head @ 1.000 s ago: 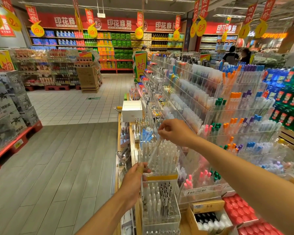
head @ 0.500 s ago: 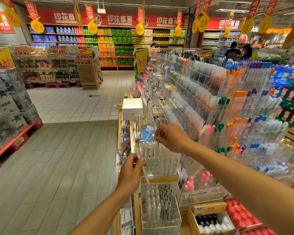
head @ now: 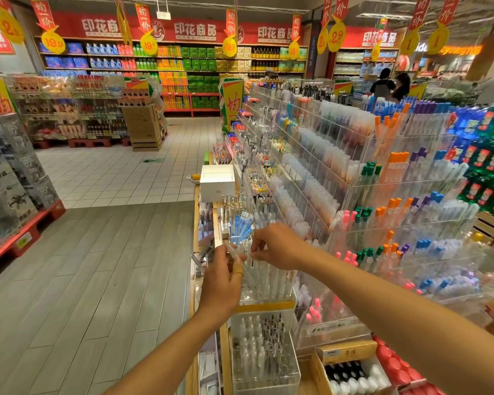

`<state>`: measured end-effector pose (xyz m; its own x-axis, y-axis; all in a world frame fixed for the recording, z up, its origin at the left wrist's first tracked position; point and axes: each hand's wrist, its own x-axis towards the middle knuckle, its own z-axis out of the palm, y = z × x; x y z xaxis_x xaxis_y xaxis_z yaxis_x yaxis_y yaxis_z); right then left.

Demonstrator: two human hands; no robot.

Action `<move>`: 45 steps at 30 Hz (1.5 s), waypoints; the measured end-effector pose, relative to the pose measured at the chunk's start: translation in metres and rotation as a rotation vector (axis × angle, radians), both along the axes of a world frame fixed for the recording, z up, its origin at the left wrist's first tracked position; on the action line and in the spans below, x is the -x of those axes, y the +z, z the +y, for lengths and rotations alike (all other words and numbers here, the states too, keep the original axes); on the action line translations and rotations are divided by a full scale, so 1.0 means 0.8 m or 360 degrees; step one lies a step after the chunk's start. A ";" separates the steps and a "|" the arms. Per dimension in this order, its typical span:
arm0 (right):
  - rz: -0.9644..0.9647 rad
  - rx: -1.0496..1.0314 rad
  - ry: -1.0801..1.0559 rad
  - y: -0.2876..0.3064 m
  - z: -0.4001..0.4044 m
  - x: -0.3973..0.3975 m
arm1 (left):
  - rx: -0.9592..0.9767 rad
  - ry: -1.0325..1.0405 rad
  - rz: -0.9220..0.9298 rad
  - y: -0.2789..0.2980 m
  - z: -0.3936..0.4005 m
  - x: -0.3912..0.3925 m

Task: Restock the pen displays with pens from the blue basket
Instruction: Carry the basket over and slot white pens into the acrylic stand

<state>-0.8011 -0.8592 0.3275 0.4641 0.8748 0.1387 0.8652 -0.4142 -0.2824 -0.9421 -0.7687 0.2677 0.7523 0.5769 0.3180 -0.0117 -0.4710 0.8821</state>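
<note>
Left hand (head: pixel 221 277) fingers pinching clear pen (head: pixel 241 265), right hand (head: pixel 280 246) fingers pinching its blurred tip, lower end hidden

Red wall banners (head: pixel 195 30) read "印花商品"; hanging yellow price discs (head: pixel 53 42) showed "19.9" and "2.9"; red pennants (head: pixel 44 15) carried "均一价"; a shelf price label (head: pixel 328 327) appeared to read "100".

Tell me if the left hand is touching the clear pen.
Touching: the head view shows the left hand pinching the clear pen between its fingers.
</note>
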 end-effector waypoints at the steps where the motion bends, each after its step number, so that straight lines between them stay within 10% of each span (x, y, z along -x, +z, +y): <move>1: 0.0017 0.0009 -0.0012 0.000 0.001 0.000 | -0.0051 -0.0006 0.0011 0.000 -0.002 -0.002; 11: 0.0144 -0.0071 0.0008 -0.005 -0.010 -0.004 | -0.0190 -0.0120 0.0194 -0.014 0.002 -0.018; 22: 0.0445 -0.0983 -0.0259 -0.054 -0.099 0.002 | -0.0144 -0.0014 0.0295 -0.025 -0.011 -0.025; 45: 0.1200 -0.0944 -0.0652 -0.087 -0.151 0.049 | 0.0578 -0.0123 0.0315 -0.030 -0.035 0.022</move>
<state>-0.8399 -0.9801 0.2576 0.8548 0.5170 0.0458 0.2047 -0.2546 -0.9451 -0.9596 -0.7967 0.2440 0.8239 0.5645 -0.0509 0.1518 -0.1332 0.9794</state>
